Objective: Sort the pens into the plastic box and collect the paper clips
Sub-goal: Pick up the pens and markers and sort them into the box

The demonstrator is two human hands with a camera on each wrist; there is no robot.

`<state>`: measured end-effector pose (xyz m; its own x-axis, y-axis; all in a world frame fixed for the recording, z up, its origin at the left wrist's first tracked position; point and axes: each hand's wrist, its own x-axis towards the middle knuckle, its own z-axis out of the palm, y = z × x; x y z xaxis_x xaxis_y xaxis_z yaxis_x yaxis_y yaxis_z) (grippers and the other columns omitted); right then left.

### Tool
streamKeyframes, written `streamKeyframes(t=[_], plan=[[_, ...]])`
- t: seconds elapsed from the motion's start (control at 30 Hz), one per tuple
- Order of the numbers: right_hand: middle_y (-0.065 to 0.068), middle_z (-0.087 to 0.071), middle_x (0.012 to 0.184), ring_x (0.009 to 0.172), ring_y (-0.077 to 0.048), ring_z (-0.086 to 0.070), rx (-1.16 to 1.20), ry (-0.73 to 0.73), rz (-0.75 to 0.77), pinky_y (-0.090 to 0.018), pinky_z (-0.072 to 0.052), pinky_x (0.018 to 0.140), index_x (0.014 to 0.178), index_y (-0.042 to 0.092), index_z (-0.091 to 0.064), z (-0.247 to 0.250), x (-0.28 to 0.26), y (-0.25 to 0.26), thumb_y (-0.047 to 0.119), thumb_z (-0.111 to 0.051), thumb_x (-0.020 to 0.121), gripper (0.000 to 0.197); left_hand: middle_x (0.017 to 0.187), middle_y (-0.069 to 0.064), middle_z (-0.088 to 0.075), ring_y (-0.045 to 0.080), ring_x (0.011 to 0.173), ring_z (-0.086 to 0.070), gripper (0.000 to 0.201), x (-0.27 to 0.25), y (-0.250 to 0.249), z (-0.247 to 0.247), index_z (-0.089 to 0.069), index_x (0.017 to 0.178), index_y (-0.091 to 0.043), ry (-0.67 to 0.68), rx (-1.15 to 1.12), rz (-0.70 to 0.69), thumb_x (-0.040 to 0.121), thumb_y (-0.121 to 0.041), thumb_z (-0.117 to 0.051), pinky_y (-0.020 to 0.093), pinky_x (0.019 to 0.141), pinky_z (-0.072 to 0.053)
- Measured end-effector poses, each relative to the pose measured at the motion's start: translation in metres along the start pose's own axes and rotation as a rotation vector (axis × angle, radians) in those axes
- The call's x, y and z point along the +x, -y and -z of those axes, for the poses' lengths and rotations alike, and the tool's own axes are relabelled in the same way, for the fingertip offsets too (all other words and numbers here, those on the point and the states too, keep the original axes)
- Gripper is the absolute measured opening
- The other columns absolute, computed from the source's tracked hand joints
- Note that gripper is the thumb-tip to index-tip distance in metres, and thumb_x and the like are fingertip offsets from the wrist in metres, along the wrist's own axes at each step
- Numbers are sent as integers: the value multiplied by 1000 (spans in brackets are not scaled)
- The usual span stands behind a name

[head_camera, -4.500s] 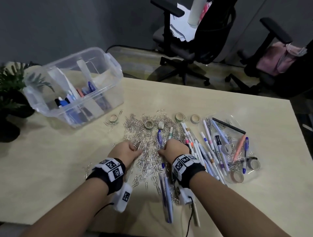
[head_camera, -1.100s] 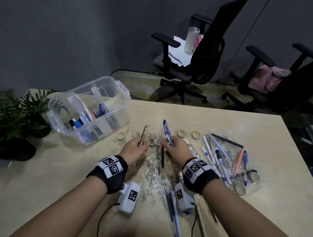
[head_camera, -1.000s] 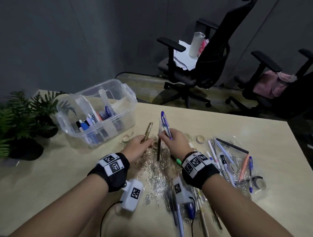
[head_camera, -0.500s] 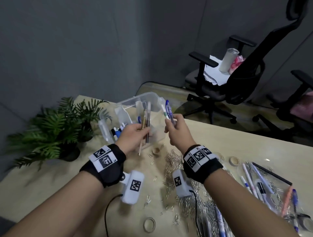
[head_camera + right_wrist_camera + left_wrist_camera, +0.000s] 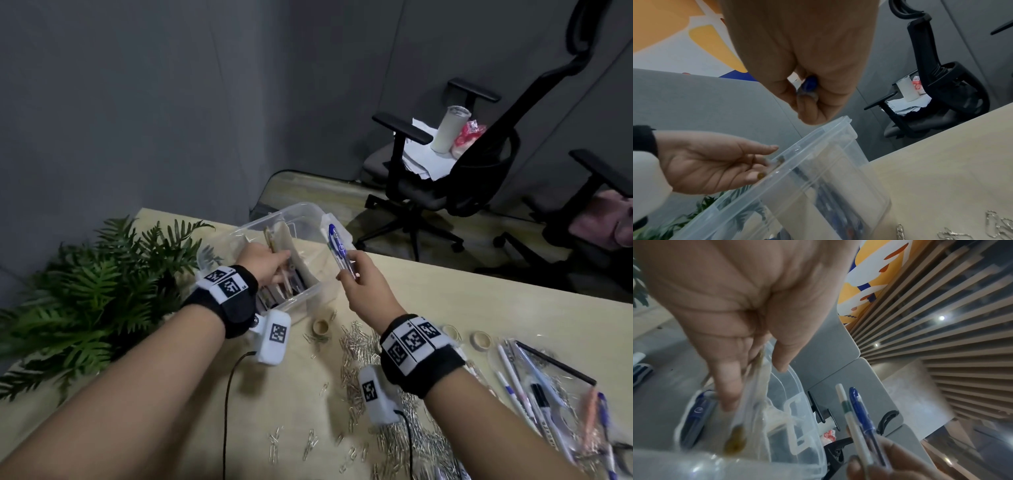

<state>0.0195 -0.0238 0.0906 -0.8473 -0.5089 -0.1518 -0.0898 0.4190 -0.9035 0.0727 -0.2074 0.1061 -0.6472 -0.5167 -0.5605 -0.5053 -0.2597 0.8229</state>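
My left hand [image 5: 265, 260] is over the clear plastic box [image 5: 308, 209] with its fingers relaxed and the thumb held apart. A gold pen [image 5: 760, 175] lies against its fingertips, half inside the box [image 5: 838, 129], and looks blurred in the left wrist view. To the right of the box, my right hand [image 5: 356, 282] pinches a blue pen [image 5: 338, 251] together with a white pen with a green band [image 5: 849, 417], both pointing up. Several pens stand in the box's compartments. Paper clips [image 5: 356, 359] lie scattered on the table below my right wrist.
More pens [image 5: 534, 380] lie on a clear plastic bag at the right edge. Small tape rolls [image 5: 321, 327] sit near the box and further right. A green plant [image 5: 85, 294] stands left of the box. Office chairs [image 5: 462, 164] stand behind the table.
Both hands lifted pens from the clip pile and carried them left to the box. The left hand reached over the box and loosened its hold on its pens.
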Motion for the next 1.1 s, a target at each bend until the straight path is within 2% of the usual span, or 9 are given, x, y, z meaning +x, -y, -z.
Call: streamKeyframes(t=[0.1, 0.2, 0.27, 0.33, 0.43, 0.6, 0.77, 0.93, 1.1], plan=[[2, -54, 90, 55, -12, -50, -11, 16, 28, -23, -41, 49, 122, 23, -48, -3, 0, 4, 8, -44, 94, 31, 90, 20, -57, 28, 71, -61, 21, 5, -2, 3, -52, 87, 2, 33, -9, 71, 95, -16, -56, 26, 54, -57], [0, -53, 85, 53, -19, -54, -2, 23, 45, -29, -50, 49, 124, 20, -50, -14, 2, 12, 7, -44, 95, 33, 88, 22, -53, 31, 78, -59, 21, -2, -5, 13, -51, 94, 4, 53, -18, 40, 98, -17, -50, 34, 66, -57], [-2, -56, 91, 65, -16, -55, -79, -8, 90, -31, -51, 62, 123, 20, -52, -27, 6, 16, 11, -46, 95, 30, 83, 17, -55, 29, 76, -61, 22, -10, -5, 23, -51, 85, -1, 46, -7, -27, 99, -18, -47, 35, 70, -57], [-3, -58, 104, 82, -13, -55, -164, -7, 157, -29, -46, 78, 123, 18, -55, -42, 12, 20, 17, -47, 96, 28, 83, 13, -55, 20, 67, -58, 22, -16, -3, 36, -51, 81, -9, 43, -2, -96, 99, -20, -47, 26, 58, -56], [-6, -62, 107, 94, -20, -58, -188, 86, 196, -36, -48, 86, 118, 16, -57, -74, 18, 33, 22, -45, 97, 25, 81, 5, -59, 11, 64, -56, 14, -21, 4, 58, -57, 87, -16, -12, 42, -171, 96, -24, -52, 23, 54, -52], [-11, -52, 120, 110, -23, -50, -358, 154, 258, -17, -30, 86, 126, 15, -54, -110, 19, 50, 22, -40, 100, 30, 79, 3, -61, 9, 62, -54, 16, -31, 18, 84, -59, 98, -11, -110, 22, -246, 95, -26, -54, 20, 50, -47], [-10, -49, 115, 98, -24, -55, -334, 18, 165, -21, -35, 82, 131, 19, -51, -101, 34, 49, 24, -41, 100, 32, 80, 2, -63, 10, 64, -53, 18, -35, 24, 95, -60, 101, -10, -94, 26, -253, 95, -26, -54, 25, 55, -47], [-15, -49, 120, 108, -33, -53, -486, 11, 158, -37, -41, 96, 134, 14, -49, -93, 41, 35, 28, -46, 98, 39, 78, 4, -61, 10, 60, -51, 23, -39, 24, 82, -60, 101, -3, -70, 57, -284, 96, -25, -53, 19, 47, -45], [1, -52, 106, 106, -23, -54, -394, -96, 202, -39, -42, 96, 111, 19, -65, -57, 24, 18, 24, -51, 95, 23, 79, 7, -60, 12, 61, -55, 25, -48, 21, 55, -58, 102, 0, 18, 24, -264, 95, -24, -55, 20, 47, -50]])
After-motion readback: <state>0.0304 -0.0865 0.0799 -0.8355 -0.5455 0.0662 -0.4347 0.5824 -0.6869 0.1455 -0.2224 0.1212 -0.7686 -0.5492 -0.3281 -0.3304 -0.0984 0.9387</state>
